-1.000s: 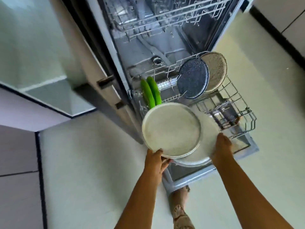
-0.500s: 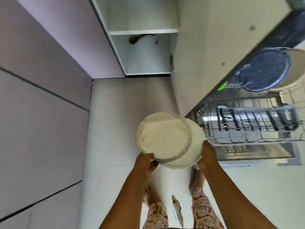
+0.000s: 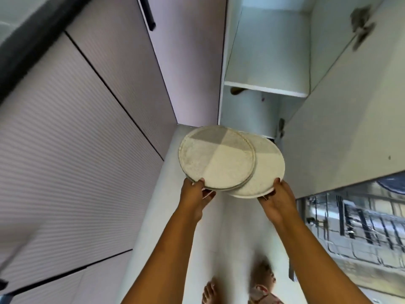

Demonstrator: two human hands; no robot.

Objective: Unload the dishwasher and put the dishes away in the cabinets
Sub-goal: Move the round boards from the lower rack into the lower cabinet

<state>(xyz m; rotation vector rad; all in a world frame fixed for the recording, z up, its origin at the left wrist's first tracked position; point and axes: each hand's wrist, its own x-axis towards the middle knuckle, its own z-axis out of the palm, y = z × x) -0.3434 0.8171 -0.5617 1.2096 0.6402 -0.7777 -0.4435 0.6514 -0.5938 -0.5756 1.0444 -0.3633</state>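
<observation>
The person holds two pale plates in front of the open cabinet (image 3: 265, 91), just short of its lower compartment. The left hand (image 3: 195, 194) pinches the near rim of the upper plate (image 3: 217, 156), thumb on top and fingers curled beneath. The right hand (image 3: 278, 198) grips the near rim of the lower plate (image 3: 267, 165) the same way, thumb on the face; most of its fingers are hidden under the plate. The upper plate overlaps the lower one and rests partly on it.

Probable faults from this position:

1. Slippage. Each plate is held at one rim only, and the edges toward the cabinet are unsupported; a tilt of either wrist could let the upper plate slide across the lower one and off.
2. Collision. The far edge of the lower plate lies close to the cabinet's bottom front edge and to the lower hinge (image 3: 280, 130); the open cabinet door (image 3: 339, 128) stands just beside it on the right; an advance made too low or too far right would probably chip a rim.
3. Shelf clearance. The shelf (image 3: 263, 88) divides the cabinet; plates entering at an angle could catch it.
4. Footing. The dishwasher rack (image 3: 361, 227) juts out on the door side of the cabinet; a blind sidestep could strike it.
5. Breakage. The bare feet (image 3: 210, 290) are below the plates; a dropped plate would land near them.
</observation>
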